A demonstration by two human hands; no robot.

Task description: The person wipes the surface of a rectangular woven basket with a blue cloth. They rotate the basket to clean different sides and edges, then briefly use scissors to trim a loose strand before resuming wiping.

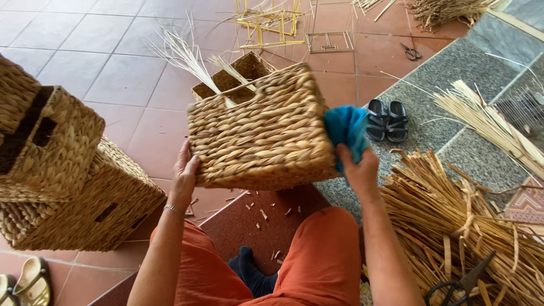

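Note:
A rectangular woven straw basket (263, 133) is held tilted in front of me, above my knees in orange trousers. My left hand (185, 170) presses flat against its left side, a thin bracelet on the wrist. My right hand (357, 167) grips the basket's right end and holds a blue cloth (345, 129) bunched against the weave. A cut-out handle slot shows at the basket's top edge.
Two finished woven baskets (62, 181) are stacked at the left. An open basket with pale reeds (232, 79) lies behind. Dried straw bundles (464, 226) with black scissors (459, 283) lie at the right. Black sandals (386, 120), wire frames (272, 25) and more scissors (412, 54) lie farther off.

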